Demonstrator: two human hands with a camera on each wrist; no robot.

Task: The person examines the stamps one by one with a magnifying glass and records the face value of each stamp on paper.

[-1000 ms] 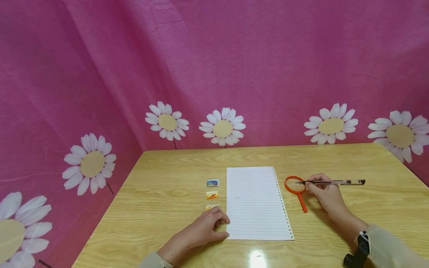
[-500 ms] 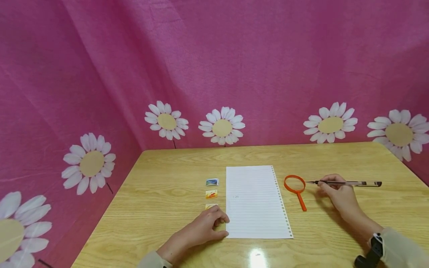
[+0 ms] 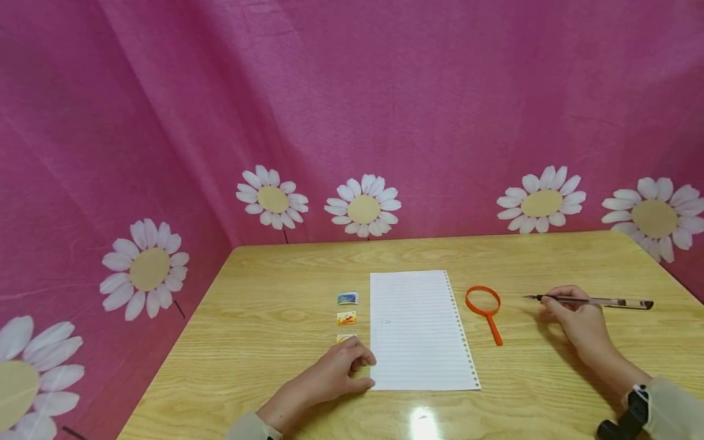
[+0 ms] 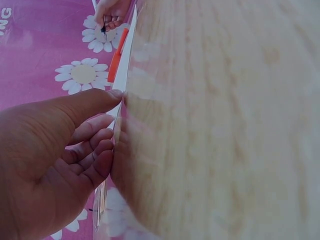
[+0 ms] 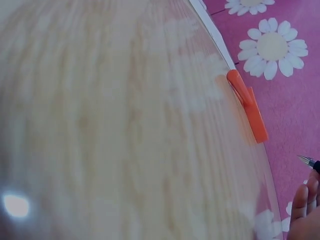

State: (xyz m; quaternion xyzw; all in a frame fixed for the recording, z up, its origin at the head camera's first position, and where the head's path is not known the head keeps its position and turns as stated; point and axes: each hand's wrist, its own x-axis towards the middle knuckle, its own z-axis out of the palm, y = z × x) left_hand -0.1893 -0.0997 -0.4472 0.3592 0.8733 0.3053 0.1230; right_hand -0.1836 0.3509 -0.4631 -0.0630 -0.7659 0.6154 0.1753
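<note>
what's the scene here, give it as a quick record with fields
left hand: rests at left edge of the lined paper
right hand: holds the pen, tip pointing left
magnifying glass: orange-red, between lined paper and right hand
picture cards: three in a column, nearest partly hidden by left hand
table: wood-grain
backdrop: pink, white flowers

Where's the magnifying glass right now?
In the head view, the magnifying glass lies right of center on the table, between the lined paper on its left and the pen on its right.
</note>
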